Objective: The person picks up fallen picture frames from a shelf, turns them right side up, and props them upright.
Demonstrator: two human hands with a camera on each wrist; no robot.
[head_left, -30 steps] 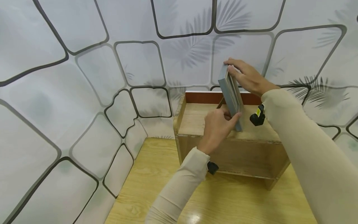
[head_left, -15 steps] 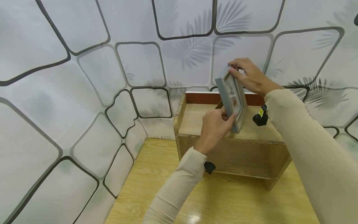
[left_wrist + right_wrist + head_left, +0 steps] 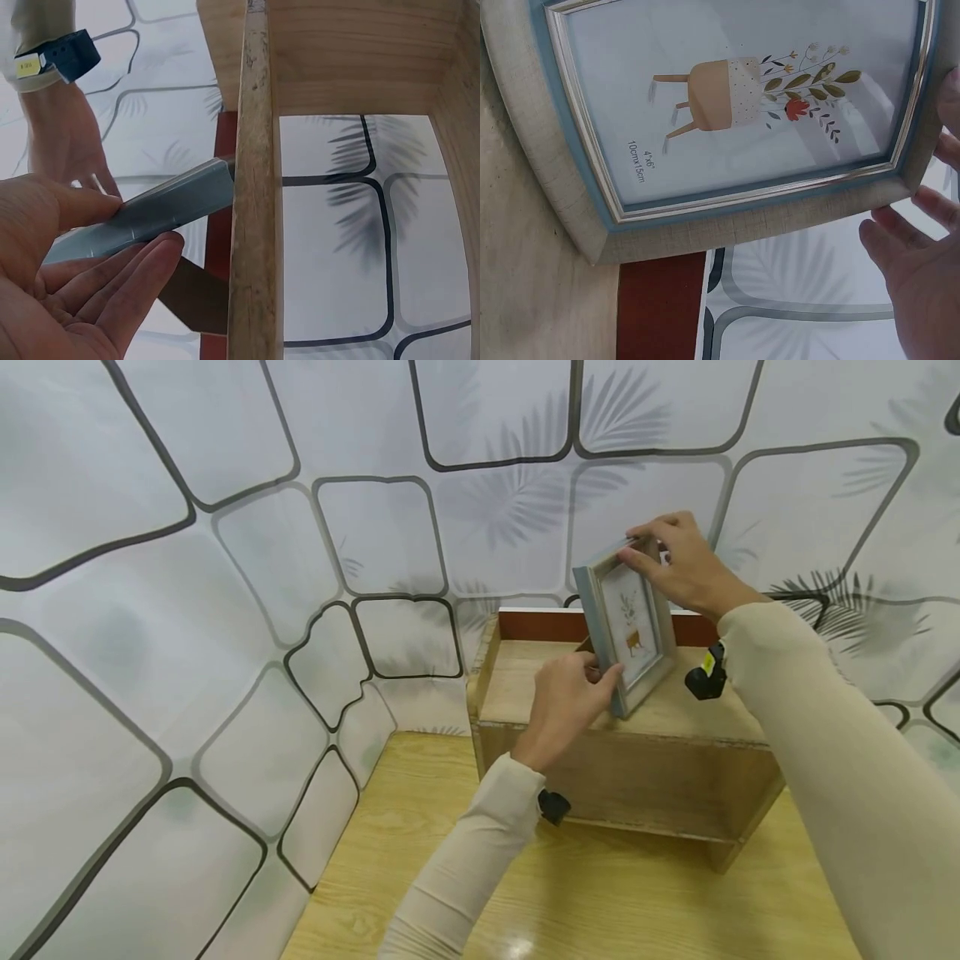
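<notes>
A picture frame (image 3: 630, 618) with a grey-blue side and pale border stands tilted over the top of a small wooden shelf (image 3: 517, 685). Its print, a plant in a legged pot, also shows sideways in the right wrist view. My left hand (image 3: 566, 706) pinches the frame's lower left side between thumb and fingers. At the upper edge my right hand (image 3: 686, 564) holds on with thumb in front and fingers behind. A brown stand leg (image 3: 196, 296) sticks out behind the frame. Whether the whole bottom edge touches the shelf, I cannot tell.
The shelf has a red-brown back strip (image 3: 543, 624), raised side ends and an open lower compartment (image 3: 645, 785). It stands on a yellow wood-grain tabletop (image 3: 390, 827), close to patterned wall covering (image 3: 495, 527). Black wrist cameras (image 3: 555, 807) sit below both cuffs.
The picture frame has swung from nearly edge-on to showing its printed front. My right hand has moved slightly right with the top edge, and my left hand slightly left with the lower side.
</notes>
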